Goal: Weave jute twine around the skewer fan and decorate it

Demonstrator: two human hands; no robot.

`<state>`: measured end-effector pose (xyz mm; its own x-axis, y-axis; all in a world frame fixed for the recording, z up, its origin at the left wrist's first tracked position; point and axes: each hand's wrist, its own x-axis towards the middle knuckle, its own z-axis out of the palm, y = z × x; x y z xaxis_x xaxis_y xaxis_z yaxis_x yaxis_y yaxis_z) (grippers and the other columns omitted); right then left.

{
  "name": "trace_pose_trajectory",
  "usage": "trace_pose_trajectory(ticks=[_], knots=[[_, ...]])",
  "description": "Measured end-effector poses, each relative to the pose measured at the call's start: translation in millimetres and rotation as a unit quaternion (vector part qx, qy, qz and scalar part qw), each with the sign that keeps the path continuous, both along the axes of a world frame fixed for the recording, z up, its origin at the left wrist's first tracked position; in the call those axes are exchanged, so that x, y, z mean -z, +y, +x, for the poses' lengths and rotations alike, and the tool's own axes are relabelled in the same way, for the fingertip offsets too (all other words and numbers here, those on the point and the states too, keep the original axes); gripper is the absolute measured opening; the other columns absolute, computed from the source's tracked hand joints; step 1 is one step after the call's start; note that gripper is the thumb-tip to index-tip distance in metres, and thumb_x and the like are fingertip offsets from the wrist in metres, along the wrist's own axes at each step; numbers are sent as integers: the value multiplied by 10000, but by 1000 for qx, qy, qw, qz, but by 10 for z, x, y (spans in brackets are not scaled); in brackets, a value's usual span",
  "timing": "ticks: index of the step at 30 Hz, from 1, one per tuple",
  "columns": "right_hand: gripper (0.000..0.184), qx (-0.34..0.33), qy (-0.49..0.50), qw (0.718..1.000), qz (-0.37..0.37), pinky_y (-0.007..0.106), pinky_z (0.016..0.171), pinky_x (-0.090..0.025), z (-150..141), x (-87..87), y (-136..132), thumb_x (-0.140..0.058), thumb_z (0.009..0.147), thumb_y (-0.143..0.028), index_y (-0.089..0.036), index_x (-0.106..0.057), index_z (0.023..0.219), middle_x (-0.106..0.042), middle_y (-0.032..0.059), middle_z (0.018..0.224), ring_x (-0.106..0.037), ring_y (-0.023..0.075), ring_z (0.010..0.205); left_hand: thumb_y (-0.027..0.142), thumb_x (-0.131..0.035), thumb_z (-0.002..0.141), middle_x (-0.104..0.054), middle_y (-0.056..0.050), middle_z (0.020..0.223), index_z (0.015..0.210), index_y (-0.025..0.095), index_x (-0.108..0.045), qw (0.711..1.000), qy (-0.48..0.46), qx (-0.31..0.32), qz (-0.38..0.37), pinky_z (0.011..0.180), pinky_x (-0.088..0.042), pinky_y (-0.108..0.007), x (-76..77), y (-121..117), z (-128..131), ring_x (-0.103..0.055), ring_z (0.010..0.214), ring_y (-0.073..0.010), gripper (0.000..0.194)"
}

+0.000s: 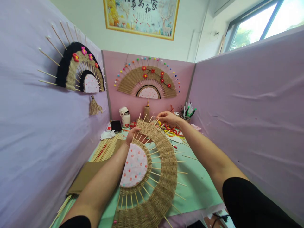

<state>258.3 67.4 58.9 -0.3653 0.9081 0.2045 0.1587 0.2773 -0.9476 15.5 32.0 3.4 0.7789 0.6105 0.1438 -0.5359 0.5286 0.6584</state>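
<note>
A half-round woven twine fan (169, 158) on thin wooden sticks stands tilted in front of me, its straight side toward the left. Its centre is a pink half-disc (135, 166) with small red dots, edged with a narrow twine band. My left hand (133, 134) is closed round the fan's upper end, with some fingers behind the sticks. At the outer edge, my right hand (169, 118) pinches with thumb and fingertips close to a stick tip. Whatever is in that pinch is too small to make out.
A green tabletop (190, 186) carries loose sticks (106, 148), brown cardboard (86, 175), a black phone-like object (116, 126), a white bottle (125, 117), a twine cone (146, 111) and coloured cords. Finished fans (153, 74) hang on the partitions. A pot of tools (187, 114) stands behind.
</note>
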Motion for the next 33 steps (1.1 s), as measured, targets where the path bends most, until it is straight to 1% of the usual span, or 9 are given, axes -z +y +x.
trace_pose_trajectory(ticks=[3, 6, 9, 12, 15, 21, 24, 28, 33], knots=[[305, 42, -51, 996, 64, 192, 476, -302, -57, -90, 43, -734, 593, -383, -130, -627, 728, -552, -43, 564, -416, 51, 484, 246, -447, 697, -682, -88, 1035, 1139, 191, -618, 1000, -6, 13, 1, 882, -430, -469, -4, -1, 0, -557, 1089, -314, 478], [289, 77, -89, 985, 128, 205, 484, -301, -167, -180, 65, -691, 615, -392, -124, -623, 702, -543, -37, 554, -409, 63, 496, 250, -450, 696, -686, -89, 1020, 1155, 186, -609, 1000, -14, 26, -1, 885, -429, -458, -17, -17, 2, -567, 1072, -306, 490], [262, 106, -96, 973, 182, 213, 503, -313, -276, -248, 82, -648, 630, -377, -124, -614, 687, -544, -29, 567, -415, 75, 521, 247, -450, 692, -687, -92, 1003, 1169, 164, -596, 999, -19, 26, 0, 883, -428, -454, -34, -39, 6, -581, 1045, -301, 506], [246, 113, -91, 965, 218, 218, 525, -328, -358, -290, 94, -625, 634, -366, -124, -606, 681, -549, -21, 593, -425, 81, 547, 241, -440, 693, -687, -101, 995, 1173, 142, -588, 999, -26, 33, 0, 875, -429, -449, -47, -55, 9, -585, 1031, -301, 512], [237, 112, -91, 961, 236, 222, 536, -334, -416, -313, 98, -610, 645, -360, -125, -602, 678, -534, -24, 581, -420, 83, 548, 232, -425, 700, -687, -114, 984, 1176, 132, -580, 999, -31, 32, 4, 865, -428, -436, -46, -53, 10, -582, 1035, -295, 510], [229, 101, -101, 957, 251, 224, 544, -337, -472, -337, 109, -600, 650, -355, -129, -607, 687, -525, -25, 577, -417, 89, 556, 209, -382, 746, -694, -104, 948, 1186, 163, -575, 999, -22, -19, 28, 846, -429, -405, 3, -9, 8, -584, 1040, -272, 483], [227, 95, -101, 957, 255, 226, 551, -338, -480, -339, 120, -597, 647, -356, -132, -603, 686, -525, -25, 581, -418, 92, 560, 203, -392, 744, -698, -102, 932, 1194, 163, -570, 999, -22, -31, 39, 841, -430, -404, 16, -1, 11, -591, 1023, -272, 485], [232, 91, -110, 955, 258, 230, 562, -343, -491, -336, 129, -590, 651, -363, -133, -599, 678, -543, -16, 600, -431, 98, 573, 203, -411, 724, -698, -104, 928, 1178, 159, -580, 999, -26, -21, 39, 844, -429, -404, 2, -14, 17, -598, 1007, -273, 487], [242, 81, -140, 954, 252, 232, 576, -348, -536, -342, 114, -593, 655, -361, -125, -623, 693, -563, -11, 624, -442, 99, 589, 243, -399, 732, -697, -110, 919, 1147, 147, -596, 999, -19, -7, 37, 847, -424, -410, -17, -30, 21, -584, 1030, -287, 469]])
